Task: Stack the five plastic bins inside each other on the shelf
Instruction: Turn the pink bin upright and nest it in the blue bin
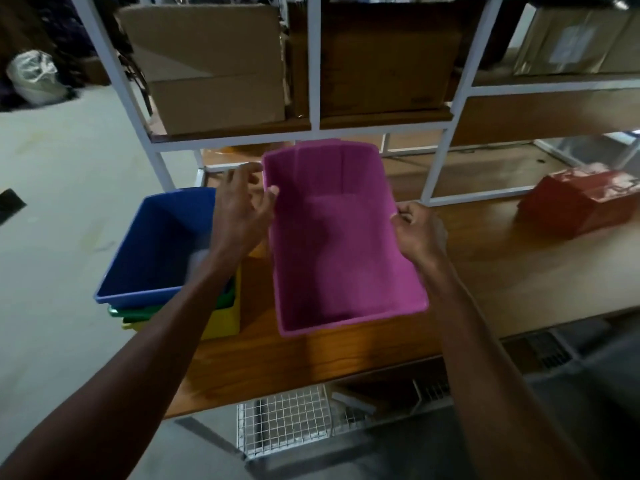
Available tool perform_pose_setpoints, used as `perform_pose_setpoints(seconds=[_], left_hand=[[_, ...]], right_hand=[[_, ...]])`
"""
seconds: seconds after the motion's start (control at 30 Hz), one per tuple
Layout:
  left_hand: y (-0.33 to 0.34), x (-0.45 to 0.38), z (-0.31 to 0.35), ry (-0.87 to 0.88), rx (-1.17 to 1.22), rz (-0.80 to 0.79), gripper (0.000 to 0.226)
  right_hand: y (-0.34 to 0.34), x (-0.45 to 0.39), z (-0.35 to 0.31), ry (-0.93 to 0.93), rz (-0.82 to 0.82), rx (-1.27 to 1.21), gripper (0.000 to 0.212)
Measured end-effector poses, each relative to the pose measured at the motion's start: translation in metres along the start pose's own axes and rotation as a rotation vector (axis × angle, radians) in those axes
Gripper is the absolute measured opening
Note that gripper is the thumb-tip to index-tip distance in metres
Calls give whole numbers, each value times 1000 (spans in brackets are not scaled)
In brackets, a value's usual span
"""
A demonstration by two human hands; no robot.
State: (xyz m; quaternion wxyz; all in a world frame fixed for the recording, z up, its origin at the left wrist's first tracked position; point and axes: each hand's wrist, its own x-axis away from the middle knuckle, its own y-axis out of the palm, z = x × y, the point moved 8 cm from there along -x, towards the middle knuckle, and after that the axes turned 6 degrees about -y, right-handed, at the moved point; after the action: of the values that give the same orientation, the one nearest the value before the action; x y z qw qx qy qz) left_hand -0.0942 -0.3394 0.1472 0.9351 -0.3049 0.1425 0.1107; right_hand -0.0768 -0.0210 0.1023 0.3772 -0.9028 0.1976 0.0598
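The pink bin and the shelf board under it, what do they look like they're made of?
Pink bin: probably moulded plastic, one even colour, with a thin rolled rim and ribbed walls, matte to slightly glossy. Shelf board: looks like wood or wood-look laminate, with brown grain streaks and a soft sheen; which of the two can't be told.

- The wooden counter (485, 271) of the white-framed shelf is carrying a yellow bin (225, 323) at its left end.
- A pink bin (339, 244) is sitting just right of the yellow bin; whether it is resting on the wood cannot be told.
- A red box (581, 199) is lying far right of the yellow bin.
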Motion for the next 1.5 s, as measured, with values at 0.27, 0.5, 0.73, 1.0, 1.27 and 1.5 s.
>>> perform_pose_setpoints(seconds=[0.27,0.5,0.73,1.0,1.27,1.5], left_hand=[[81,32,139,736,-306,-293,43],[131,41,138,780,-549,-425,31],[129,27,120,616,-638,-416,29],[97,11,72,403,-532,-299,17],[62,3,25,129,-127,-201,15],[48,-1,-14,-112,-73,-142,16]], right_hand=[[-17,17,-19,-236,-91,61,31],[-19,25,-23,-366,-180,62,29],[-18,26,-22,-429,-83,20,28],[-28,24,9,-274,256,-41,26],[10,31,60,193,23,-188,59],[36,31,55,364,-153,-553,27]])
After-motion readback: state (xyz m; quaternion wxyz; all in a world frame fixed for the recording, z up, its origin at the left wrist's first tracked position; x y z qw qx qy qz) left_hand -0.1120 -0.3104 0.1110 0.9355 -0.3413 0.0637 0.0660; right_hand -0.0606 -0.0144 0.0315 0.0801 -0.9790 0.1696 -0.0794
